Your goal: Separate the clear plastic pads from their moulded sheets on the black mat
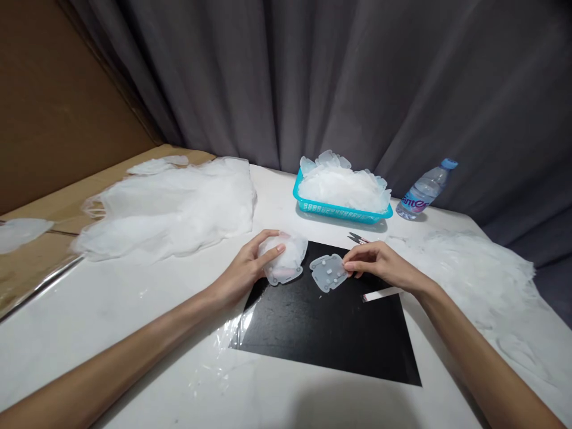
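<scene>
My left hand [261,256] is closed around a translucent plastic piece with white fluffy padding [289,257], its thumb pressing on top. Between the fingertips of my right hand [373,262] is the edge of a flat translucent plastic plate [328,273] with notched corners and small raised bumps. Both pieces are held apart over a black mat [330,339]. Near my right hand, a pair of small dark-bladed snips [356,238] is partly hidden behind the fingers. A white strip [382,294] with a dark tip lies under the right wrist.
A turquoise basket [342,213] heaped with white translucent pieces stands at the back. Beside it is a water bottle [424,190]. White filmy material [179,208] is piled at the left, and another pile [478,280] at the right. Cardboard [58,179] borders the far left.
</scene>
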Tool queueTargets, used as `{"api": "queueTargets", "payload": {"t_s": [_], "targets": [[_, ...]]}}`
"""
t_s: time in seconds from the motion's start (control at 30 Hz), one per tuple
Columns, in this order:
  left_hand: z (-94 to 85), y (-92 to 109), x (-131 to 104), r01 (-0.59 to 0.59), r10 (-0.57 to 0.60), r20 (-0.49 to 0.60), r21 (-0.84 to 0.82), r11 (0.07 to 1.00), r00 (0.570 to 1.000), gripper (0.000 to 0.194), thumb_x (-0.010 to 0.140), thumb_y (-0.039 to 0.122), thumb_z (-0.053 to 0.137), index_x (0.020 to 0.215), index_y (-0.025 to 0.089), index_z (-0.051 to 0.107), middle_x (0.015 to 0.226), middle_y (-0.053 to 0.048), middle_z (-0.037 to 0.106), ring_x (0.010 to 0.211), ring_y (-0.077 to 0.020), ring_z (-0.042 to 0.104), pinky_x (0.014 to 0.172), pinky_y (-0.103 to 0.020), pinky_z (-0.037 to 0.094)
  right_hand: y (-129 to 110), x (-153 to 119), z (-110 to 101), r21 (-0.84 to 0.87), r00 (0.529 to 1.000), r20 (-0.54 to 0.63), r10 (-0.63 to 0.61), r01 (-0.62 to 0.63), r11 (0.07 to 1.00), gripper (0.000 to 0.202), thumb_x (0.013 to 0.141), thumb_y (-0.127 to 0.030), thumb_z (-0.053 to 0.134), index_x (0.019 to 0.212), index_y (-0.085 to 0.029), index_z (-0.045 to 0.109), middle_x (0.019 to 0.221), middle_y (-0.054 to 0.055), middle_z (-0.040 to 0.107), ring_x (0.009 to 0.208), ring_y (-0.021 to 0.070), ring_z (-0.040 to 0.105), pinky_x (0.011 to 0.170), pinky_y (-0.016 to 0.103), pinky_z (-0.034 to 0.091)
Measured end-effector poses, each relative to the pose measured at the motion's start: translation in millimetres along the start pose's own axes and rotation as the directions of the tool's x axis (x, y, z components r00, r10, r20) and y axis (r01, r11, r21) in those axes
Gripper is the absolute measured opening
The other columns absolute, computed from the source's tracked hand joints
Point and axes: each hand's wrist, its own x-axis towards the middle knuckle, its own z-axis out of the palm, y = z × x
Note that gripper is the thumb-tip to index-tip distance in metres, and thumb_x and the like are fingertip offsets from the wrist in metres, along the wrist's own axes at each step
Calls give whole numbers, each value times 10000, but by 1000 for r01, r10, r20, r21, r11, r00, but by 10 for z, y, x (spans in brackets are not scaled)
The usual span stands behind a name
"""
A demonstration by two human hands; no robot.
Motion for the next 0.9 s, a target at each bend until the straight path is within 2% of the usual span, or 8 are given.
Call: {"api": "queueTargets", "payload": {"t_s": [0.13,0.37,0.6,0.8,0.9], "targets": [[-11,1,-5,15,-16,18,39,999,1000,289,907,379,761,1153,258,668,1111,-29,647,1025,-232,678,913,-450,647,23,6,-2,4,1000,13,-14,14,1000,296,890,-467,748,955,-185,804,870,50,746,816,178,682,709,278,553],[-1,14,-2,24,-24,-23,-1,1000,999,277,898,343,770,1138,252,667,1159,-44,657,1003,-217,693,894,-404,652,56,8,-9,13,998,56,6,-7,1000,423,960,-552,631,1074,-174,783,970,78,761,900,186,698,731,274,563],[8,26,-7,30,-29,-27,18,999,999,310,878,365,779,1144,251,666,1209,-63,665,990,-227,708,889,-400,646,52,46,44,32,1000,-5,19,-19,999,577,964,-680,523,970,-158,770,977,107,773,845,191,700,654,275,553],[21,36,-8,25,-25,-17,22,999,1000,306,875,370,780,1134,253,664,1185,-46,662,1002,-221,688,895,-403,642,104,64,87,-25,999,-35,26,-27,999,428,833,-602,757,905,-180,739,774,25,688,737,157,622,587,239,481],[22,41,-11,19,-19,-11,22,1000,1000,297,879,365,779,1129,253,664,1186,-36,646,1006,-206,665,892,-396,644,142,71,97,-9,999,-46,28,-29,1000,427,796,-594,793,893,-183,726,729,5,651,713,153,601,577,240,472]]}}
